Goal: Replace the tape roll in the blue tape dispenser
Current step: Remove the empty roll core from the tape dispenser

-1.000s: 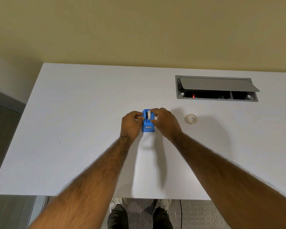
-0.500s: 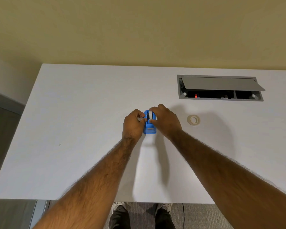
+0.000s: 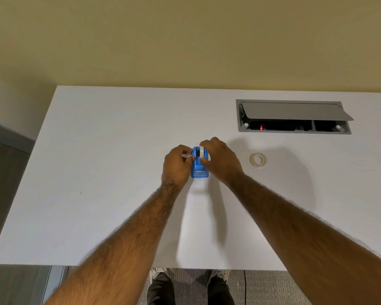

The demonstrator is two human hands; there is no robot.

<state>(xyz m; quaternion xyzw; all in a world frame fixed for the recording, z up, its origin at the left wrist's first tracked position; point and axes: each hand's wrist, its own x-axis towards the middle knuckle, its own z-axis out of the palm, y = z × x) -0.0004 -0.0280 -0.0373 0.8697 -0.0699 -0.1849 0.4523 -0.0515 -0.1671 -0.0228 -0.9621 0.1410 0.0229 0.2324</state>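
- Nearest: two shoes (image 3: 161, 274) and dark trouser legs below the near table edge, carpet underfoot
- Two bare forearms reach over the white table (image 3: 101, 172) and meet at one blue tape dispenser (image 3: 199, 170), standing about mid-table with its metal cutter end toward the person
- Left hand (image 3: 177, 165) curled against the dispenser's left side; thumb and forefinger pinched shut on a small pale piece at (image 3: 186, 156) — maybe the hub or a tape end, too small to say which
- Right hand (image 3: 221, 160) arched over the right side, fingers closed on the white tape roll (image 3: 200, 151) that stands on edge at the top of the cradle
- Change over the last second: the roll showed low in the cradle, with both hands close in; now it shows higher at the far end and the left fingers have drawn out sideways with the pale piece. Judgement — a roll is being worked in or out of the cradle; which, I cannot tell
- Farther right, well apart: one loose tape roll (image 3: 258, 159) lying flat, untouched
- Far right: one recessed cable box (image 3: 294, 117), lid propped open, one red light inside
- Count: two rolls, one dispenser, two hands
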